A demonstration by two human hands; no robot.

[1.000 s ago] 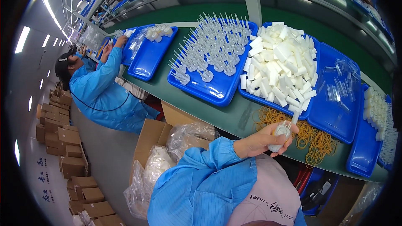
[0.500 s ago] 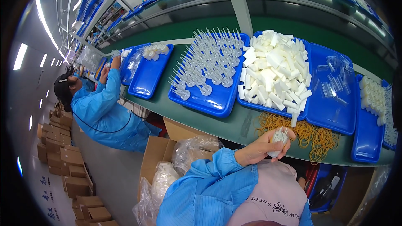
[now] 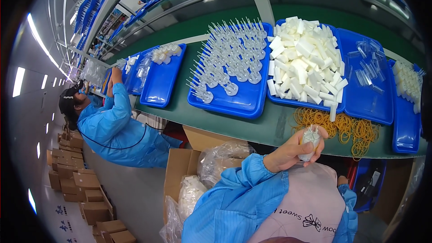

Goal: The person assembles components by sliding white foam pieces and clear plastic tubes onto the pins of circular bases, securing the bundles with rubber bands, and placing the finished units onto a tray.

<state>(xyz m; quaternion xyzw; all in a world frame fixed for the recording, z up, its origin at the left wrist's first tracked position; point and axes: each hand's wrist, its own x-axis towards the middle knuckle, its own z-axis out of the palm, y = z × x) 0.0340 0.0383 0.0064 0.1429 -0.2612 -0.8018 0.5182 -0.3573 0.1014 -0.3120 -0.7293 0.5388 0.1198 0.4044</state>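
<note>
My left hand (image 3: 291, 152) is closed round a translucent white plastic part (image 3: 310, 143) with short prongs on top. Thumb on the near side, fingers curl round the back, in front of the bench edge. Only a small patch of my right hand (image 3: 343, 180) shows, low beside the apron at the blue sleeve's cuff; its fingers are hidden. Just beyond the left hand, a pile of yellow rubber bands (image 3: 338, 126) lies on the green bench. White foam blocks (image 3: 306, 58) heap up in a blue tray behind them, one block overhanging its front edge.
Left of the foam, a blue tray (image 3: 229, 108) holds many clear parts with upright thin tubes. To the right, another blue tray (image 3: 366, 108) holds clear tubes. An open cardboard box (image 3: 177, 171) with plastic bags stands below the bench. A co-worker (image 3: 110, 130) in blue works at left.
The whole view has shifted slightly. My left hand still grips the plastic part, now a little farther right and up in the picture. More of my right sleeve and hand shows.
</note>
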